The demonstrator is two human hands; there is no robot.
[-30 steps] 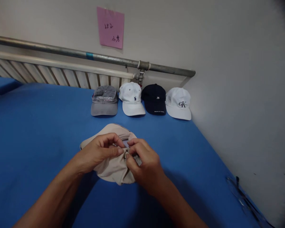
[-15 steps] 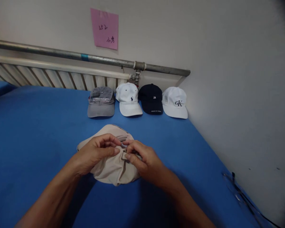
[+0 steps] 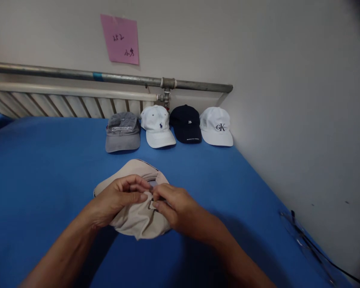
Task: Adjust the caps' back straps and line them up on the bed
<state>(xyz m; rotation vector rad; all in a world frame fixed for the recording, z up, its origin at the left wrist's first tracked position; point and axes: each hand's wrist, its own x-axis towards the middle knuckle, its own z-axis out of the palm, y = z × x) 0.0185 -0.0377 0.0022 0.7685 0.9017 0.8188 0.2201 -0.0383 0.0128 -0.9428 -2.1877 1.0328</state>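
Note:
A beige cap [image 3: 138,220] lies on the blue surface with its brim toward the upper left and its back strap facing me. My left hand [image 3: 117,200] grips the cap's fabric beside the strap opening, thumb on top. At the strap's metal buckle [image 3: 151,205], my right hand [image 3: 175,206] pinches the strap end between thumb and forefinger. The fingertips of both hands are close together over the opening. Part of the strap is hidden by the fingers.
Behind stand a grey cap [image 3: 123,134], a white cap [image 3: 157,126], a black cap [image 3: 186,124] and another white cap [image 3: 216,126] in a row. A radiator [image 3: 63,105] and pipe [image 3: 123,79] run along the wall. Thin cables or glasses [image 3: 309,244] lie at the right edge.
The view has shifted slightly. My right thumb and forefinger have closed more tightly at the buckle, and the forefinger has drawn back from the opening. My left hand keeps its hold.

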